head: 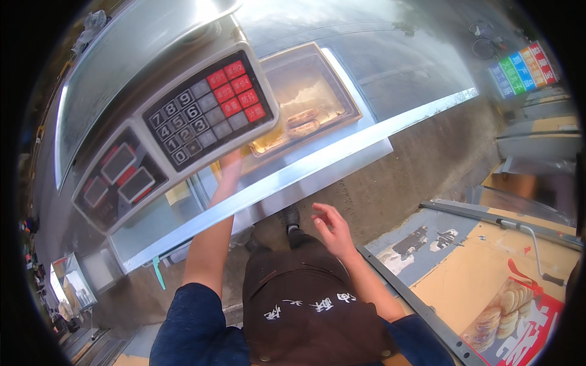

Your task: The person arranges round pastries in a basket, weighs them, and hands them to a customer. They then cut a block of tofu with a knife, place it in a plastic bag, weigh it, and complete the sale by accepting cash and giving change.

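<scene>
My left hand (232, 161) reaches under the glass top into the display case; its fingers are hidden behind the keypad of a digital scale (203, 112). Beyond it lies a wood-rimmed tray (346, 91) holding a few browned flatbreads (303, 122) on paper. Something yellow shows beside the tray's near left corner, close to that hand. My right hand (333, 228) hangs in the air in front of the dark apron (297, 293), fingers loosely curled and apart, with nothing in it.
The glass case's bright metal edge (274, 183) crosses over my left forearm. At the right stand a yellow panel with a metal rail (485, 219), a crank-like handle (535, 242) and a red food poster (540, 320). A colorful sign (522, 68) and a bicycle (483, 46) are farther off.
</scene>
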Demonstrator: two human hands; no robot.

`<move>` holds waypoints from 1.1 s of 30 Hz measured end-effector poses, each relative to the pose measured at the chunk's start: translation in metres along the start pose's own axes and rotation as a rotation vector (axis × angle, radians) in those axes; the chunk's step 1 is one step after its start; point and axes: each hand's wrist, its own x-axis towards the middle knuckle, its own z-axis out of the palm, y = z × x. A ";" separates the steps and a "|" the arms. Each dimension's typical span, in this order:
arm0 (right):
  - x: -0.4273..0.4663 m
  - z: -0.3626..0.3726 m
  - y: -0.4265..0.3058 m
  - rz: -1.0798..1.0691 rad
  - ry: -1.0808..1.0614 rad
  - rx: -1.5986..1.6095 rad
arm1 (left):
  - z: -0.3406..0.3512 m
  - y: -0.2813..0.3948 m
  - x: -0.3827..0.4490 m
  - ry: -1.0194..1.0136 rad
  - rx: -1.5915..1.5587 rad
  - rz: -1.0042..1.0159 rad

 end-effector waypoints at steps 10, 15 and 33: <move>0.072 0.020 -0.045 -0.210 0.032 -0.139 | -0.189 -0.083 -0.378 -0.237 -0.003 -0.260; 0.075 0.026 -0.033 -0.236 0.037 -0.146 | -0.290 -0.200 -0.538 0.103 0.065 -1.001; 0.021 0.266 -0.019 -0.278 -0.134 -0.216 | -0.364 -0.300 -0.683 0.270 -0.406 -0.959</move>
